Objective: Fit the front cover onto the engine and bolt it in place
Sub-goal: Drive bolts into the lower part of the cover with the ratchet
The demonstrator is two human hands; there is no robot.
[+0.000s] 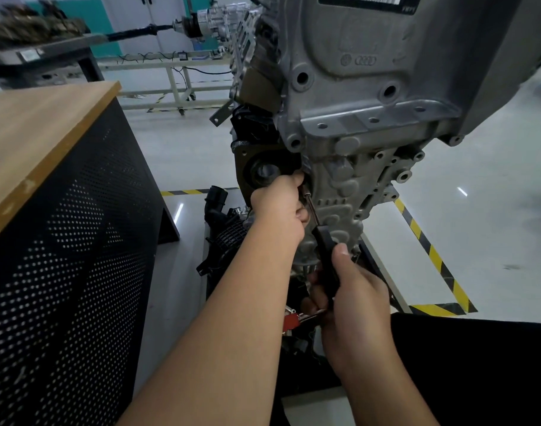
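The engine (370, 124) stood in front of me, with the front cover (340, 192) on the face nearest me. My left hand (278, 210) was up against the cover's left edge, and my right hand (355, 290) was below it and a little to the right, gripping the handle of a screwdriver (321, 238) whose shaft ran up and left to a spot just beside my left hand. A wooden-topped cabinet (41, 142) stood to my left. Behind it, farther back, was a table (44, 56), and a long frame (171, 66) on wheels stood behind the engine to the left.
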